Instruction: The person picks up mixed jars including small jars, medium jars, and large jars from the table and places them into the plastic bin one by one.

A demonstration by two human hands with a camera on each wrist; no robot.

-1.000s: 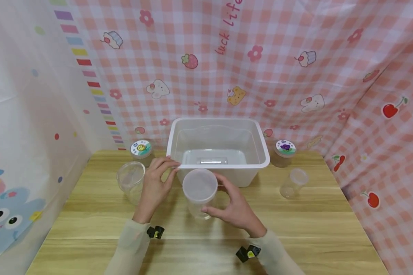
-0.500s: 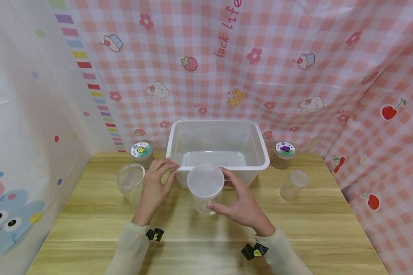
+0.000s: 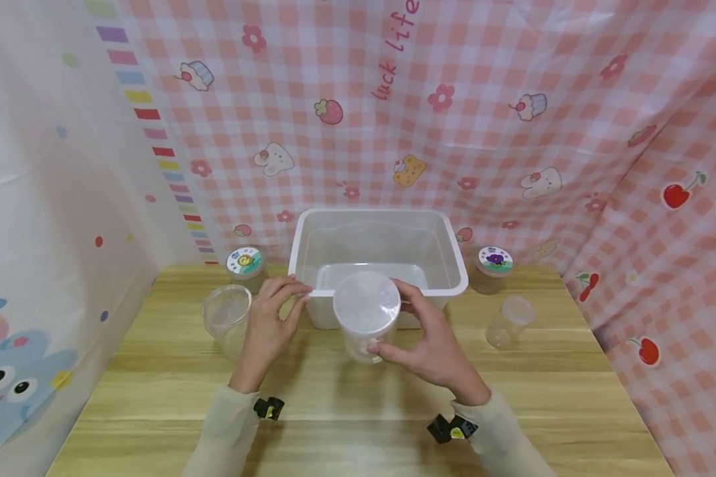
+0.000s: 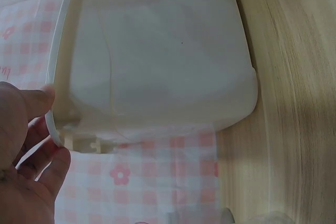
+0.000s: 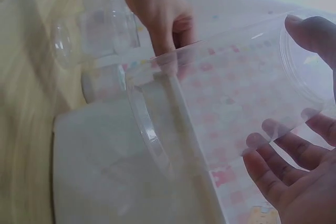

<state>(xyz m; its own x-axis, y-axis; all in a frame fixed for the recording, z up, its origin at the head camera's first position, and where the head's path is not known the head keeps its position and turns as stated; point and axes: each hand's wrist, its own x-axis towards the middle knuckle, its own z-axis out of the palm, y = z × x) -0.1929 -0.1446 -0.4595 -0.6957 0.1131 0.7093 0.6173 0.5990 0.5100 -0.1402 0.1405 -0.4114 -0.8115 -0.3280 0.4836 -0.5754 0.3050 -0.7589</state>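
My right hand [image 3: 432,348] grips a clear plastic jar [image 3: 366,308] with a whitish lid, thumb on the near side. The jar is upright and raised in front of the white plastic bin [image 3: 328,311]; in the right wrist view the clear jar [image 5: 220,98] is see-through, with no contents showing. At the bin's front left corner, my left hand [image 3: 270,324] pinches the rim. Close up in the left wrist view, the thumb and fingers of the left hand [image 4: 26,145] lie on either side of the bin's rim [image 4: 52,72].
Left of the bin stand a clear jar [image 3: 227,318] and a small tub with a yellow-flower lid [image 3: 244,262]. On the right are a tub with a purple-flower lid [image 3: 494,260] and a small clear jar [image 3: 510,321]. Patterned cloth [image 3: 358,132] hangs behind the wooden table [image 3: 346,430].
My right hand has lifted the clear jar and moved it right and toward the bin. The left hand has stayed at the bin's rim.
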